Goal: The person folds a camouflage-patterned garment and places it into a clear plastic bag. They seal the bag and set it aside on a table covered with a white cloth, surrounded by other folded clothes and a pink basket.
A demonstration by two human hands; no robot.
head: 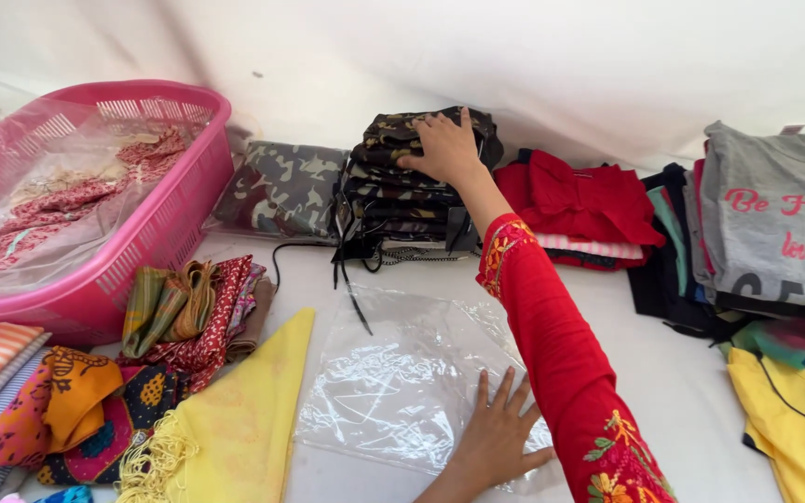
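Note:
My right hand (444, 147), at the end of a red embroidered sleeve, lies palm down on top of a stack of folded camouflage garments (402, 200) at the back of the white surface. Its fingers are spread over the top piece. My left hand (496, 438) rests flat with fingers apart on a clear plastic bag (393, 382) that lies empty near the front. Black drawstrings (351, 279) hang from the stack onto the bag's far edge.
A pink basket (156, 219) with bagged fabric stands at the left, a bagged camouflage garment (281, 186) behind it. Patterned scarves (197, 317) and a yellow fringed cloth (235, 419) lie front left. Red clothes (579, 200), a grey shirt stack (775, 224) and a yellow shirt (794, 419) fill the right.

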